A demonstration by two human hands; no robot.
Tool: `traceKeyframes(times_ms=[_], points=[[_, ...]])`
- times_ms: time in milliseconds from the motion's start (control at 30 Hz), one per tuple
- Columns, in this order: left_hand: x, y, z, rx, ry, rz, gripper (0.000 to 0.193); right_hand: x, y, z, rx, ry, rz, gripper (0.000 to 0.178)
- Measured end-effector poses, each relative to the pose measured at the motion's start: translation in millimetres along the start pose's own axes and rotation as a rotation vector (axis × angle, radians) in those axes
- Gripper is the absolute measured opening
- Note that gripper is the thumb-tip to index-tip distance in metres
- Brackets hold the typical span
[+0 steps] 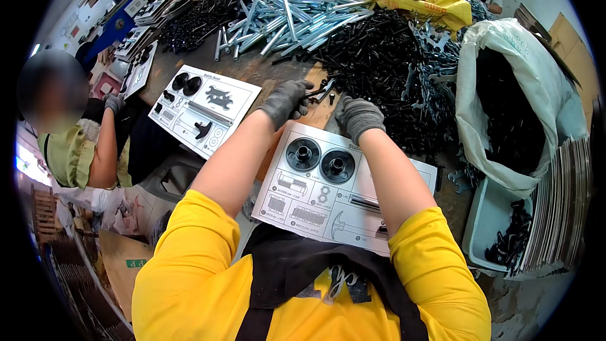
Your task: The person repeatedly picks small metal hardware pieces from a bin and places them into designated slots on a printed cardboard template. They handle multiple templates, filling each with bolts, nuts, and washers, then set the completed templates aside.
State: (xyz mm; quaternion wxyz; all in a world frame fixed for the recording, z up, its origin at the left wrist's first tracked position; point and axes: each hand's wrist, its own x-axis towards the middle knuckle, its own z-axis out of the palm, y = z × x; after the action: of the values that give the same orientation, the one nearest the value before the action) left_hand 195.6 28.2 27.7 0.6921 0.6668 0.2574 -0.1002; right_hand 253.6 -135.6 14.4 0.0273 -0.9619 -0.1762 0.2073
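Observation:
In a grey glove, my left hand [285, 103] is closed around dark, thin pieces that look like black bolts [314, 93], just beyond the printed card. My right hand [361, 117], gloved the same way, has its fingers curled at the near edge of a heap of black bolts [379, 44]; what it grips, if anything, is hidden. Below both hands lies the white printed card [297, 205], with two round black discs [303, 154] at its top and a metal rod [364, 203] partly behind my right forearm.
A second card [237, 91] with parts lies to the left, near a seated person [76, 151]. Silvery rods [284, 19] and flat wrenches [435, 44] are piled beyond. At right stand a white sack [470, 101] of black pieces, a grey tray [483, 215] and stacked cardboard [558, 208].

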Motion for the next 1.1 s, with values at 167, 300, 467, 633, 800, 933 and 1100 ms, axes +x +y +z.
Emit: traceKeyframes(times_ms=[167,300,467,633,800,933,1100], points=[[-64,-33,-55,-0.16,-0.272,0.208,0.051,-15,13,25,0.481,0.282,-0.27,0.034],[-97,-66,-77,0.619,-0.278,0.552,0.032,-82,8,51,0.516,0.45,-0.688,0.025],[-128,-85,-60,1.569,-0.188,0.601,0.018,-160,-21,66,0.063,0.047,-0.558,0.027],[-134,-88,-63,1.664,-0.136,0.644,0.018,-170,-20,66,0.104,0.02,-0.573,0.031],[-128,-88,-59,1.747,-0.149,0.562,0.02,-165,-23,75,-0.064,-0.004,-0.605,0.03],[-130,-81,-52,1.797,-0.232,0.624,0.02,-173,-29,81,-0.241,0.18,-0.682,0.03],[-125,-68,-42,1.782,-0.34,0.332,0.027,-164,-34,78,-0.15,0.058,-0.654,0.028]])
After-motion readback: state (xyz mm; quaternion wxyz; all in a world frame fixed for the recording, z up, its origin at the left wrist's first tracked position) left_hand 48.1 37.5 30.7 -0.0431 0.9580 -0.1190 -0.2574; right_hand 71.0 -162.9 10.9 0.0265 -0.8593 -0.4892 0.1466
